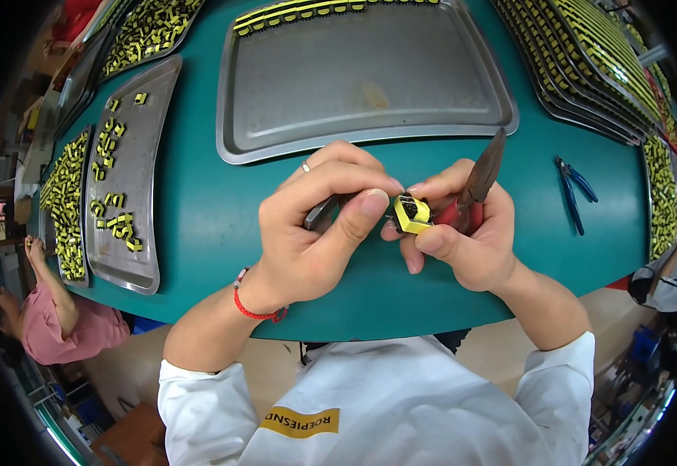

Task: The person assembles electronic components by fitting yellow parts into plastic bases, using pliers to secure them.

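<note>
Over the green table, my right hand (470, 233) is closed round needle-nose pliers (484, 172) with red handles, jaws pointing up and away. Its thumb and fingertips also grip a small transformer (413, 216), yellow-taped with a black core and thin pins. My left hand (315, 221) is closed, with thumb and index fingertips pinched close to the transformer's left side. A dark grey tool end (321, 213) sticks out between the left fingers; most of it is hidden, so its kind is unclear. Whether the left fingertips touch the transformer's pins is too small to tell.
A metal tray (369, 93) ahead carries a row of transformers along its far edge. At left, another tray (140, 202) holds scattered ones, beside heaped trays. Stacked full trays (587, 70) stand far right, with blue-handled cutters (574, 190) nearer. Another person (74, 322) sits at left.
</note>
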`<action>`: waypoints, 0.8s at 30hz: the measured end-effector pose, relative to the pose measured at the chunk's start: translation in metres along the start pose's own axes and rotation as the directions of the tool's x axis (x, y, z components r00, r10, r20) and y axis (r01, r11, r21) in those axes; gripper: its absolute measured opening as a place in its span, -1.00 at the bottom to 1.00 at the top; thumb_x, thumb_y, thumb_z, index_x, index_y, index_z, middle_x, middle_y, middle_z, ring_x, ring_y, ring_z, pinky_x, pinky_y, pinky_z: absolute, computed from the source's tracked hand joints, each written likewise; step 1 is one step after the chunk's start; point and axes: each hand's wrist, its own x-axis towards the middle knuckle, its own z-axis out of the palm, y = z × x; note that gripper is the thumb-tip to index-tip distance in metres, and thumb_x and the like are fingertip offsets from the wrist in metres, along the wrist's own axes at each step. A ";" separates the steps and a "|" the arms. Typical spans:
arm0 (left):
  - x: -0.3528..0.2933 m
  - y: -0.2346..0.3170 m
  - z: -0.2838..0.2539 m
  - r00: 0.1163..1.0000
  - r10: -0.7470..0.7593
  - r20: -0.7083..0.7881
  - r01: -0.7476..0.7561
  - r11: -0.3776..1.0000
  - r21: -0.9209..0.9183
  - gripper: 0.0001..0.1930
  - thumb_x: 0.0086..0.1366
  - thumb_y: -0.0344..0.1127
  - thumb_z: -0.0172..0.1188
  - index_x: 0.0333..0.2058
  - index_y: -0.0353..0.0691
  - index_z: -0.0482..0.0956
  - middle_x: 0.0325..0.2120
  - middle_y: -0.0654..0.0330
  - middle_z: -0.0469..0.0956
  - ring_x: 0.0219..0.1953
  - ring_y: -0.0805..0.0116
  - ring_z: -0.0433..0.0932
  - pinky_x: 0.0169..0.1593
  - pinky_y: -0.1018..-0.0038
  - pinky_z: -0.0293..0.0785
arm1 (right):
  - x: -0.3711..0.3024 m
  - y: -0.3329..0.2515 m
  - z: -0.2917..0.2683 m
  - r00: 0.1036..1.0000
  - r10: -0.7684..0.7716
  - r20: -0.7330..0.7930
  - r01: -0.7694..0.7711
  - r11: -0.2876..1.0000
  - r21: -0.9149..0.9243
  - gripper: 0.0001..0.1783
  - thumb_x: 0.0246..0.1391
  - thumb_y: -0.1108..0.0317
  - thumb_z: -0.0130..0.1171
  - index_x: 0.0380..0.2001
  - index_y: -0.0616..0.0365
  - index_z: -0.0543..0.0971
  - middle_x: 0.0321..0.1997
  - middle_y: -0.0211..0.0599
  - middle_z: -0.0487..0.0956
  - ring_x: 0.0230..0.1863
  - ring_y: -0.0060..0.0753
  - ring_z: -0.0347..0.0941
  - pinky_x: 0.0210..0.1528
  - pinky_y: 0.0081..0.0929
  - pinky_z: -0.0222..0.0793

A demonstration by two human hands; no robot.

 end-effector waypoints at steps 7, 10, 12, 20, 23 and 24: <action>0.000 0.000 -0.001 0.995 0.103 -0.016 -0.101 0.989 0.104 -0.85 0.19 -0.58 0.27 -0.24 -0.36 0.61 -0.35 0.09 0.55 -0.39 0.44 0.51 -0.40 0.57 0.42 | 0.001 -0.002 0.000 0.993 0.115 0.024 -0.117 0.989 0.087 -0.56 0.17 0.16 0.28 -0.07 0.24 0.39 -0.31 0.07 0.63 -0.58 -0.34 0.55 -0.58 -0.51 0.47; 0.002 0.002 -0.002 0.991 0.134 -0.005 -0.132 0.982 0.135 -0.84 0.14 -0.61 0.28 -0.26 -0.36 0.62 -0.38 0.09 0.55 -0.40 0.39 0.51 -0.41 0.55 0.42 | 0.000 -0.002 0.000 0.987 0.147 0.062 -0.157 0.966 0.206 -0.68 0.21 0.36 0.22 -0.06 0.31 0.42 -0.27 0.10 0.64 -0.53 -0.43 0.55 -0.52 -0.55 0.46; 0.002 0.001 -0.002 0.988 0.154 0.005 -0.153 0.977 0.147 -0.84 0.13 -0.62 0.28 -0.28 -0.36 0.62 -0.40 0.09 0.55 -0.40 0.37 0.52 -0.41 0.54 0.42 | 0.000 -0.003 -0.001 0.982 0.183 0.057 -0.191 0.958 0.213 -0.67 0.23 0.31 0.20 -0.06 0.29 0.42 -0.28 0.11 0.64 -0.54 -0.41 0.55 -0.54 -0.55 0.42; 0.002 0.002 -0.007 0.973 0.199 0.116 -0.216 0.963 0.161 -0.84 0.20 -0.56 0.24 -0.21 -0.38 0.57 -0.36 0.05 0.51 -0.34 0.35 0.48 -0.30 0.49 0.43 | 0.003 -0.006 -0.002 0.962 0.253 0.099 -0.264 0.956 0.125 -0.52 0.22 0.02 0.19 -0.08 0.21 0.36 -0.33 0.05 0.64 -0.60 -0.33 0.54 -0.59 -0.52 0.46; 0.003 0.001 -0.007 0.970 0.215 0.116 -0.232 0.960 0.155 -0.84 0.20 -0.57 0.23 -0.22 -0.38 0.57 -0.35 0.04 0.52 -0.34 0.35 0.48 -0.31 0.49 0.43 | 0.004 -0.006 -0.002 0.956 0.265 0.122 -0.281 0.950 0.139 -0.52 0.23 0.02 0.18 -0.07 0.21 0.35 -0.31 0.06 0.64 -0.59 -0.33 0.54 -0.58 -0.53 0.46; 0.003 0.001 -0.006 0.970 0.215 0.115 -0.232 0.961 0.154 -0.84 0.20 -0.57 0.23 -0.22 -0.38 0.57 -0.35 0.04 0.52 -0.34 0.35 0.48 -0.31 0.49 0.43 | 0.004 -0.006 -0.003 0.954 0.269 0.131 -0.287 0.947 0.144 -0.52 0.23 0.02 0.17 -0.07 0.21 0.35 -0.31 0.06 0.63 -0.59 -0.33 0.53 -0.58 -0.53 0.46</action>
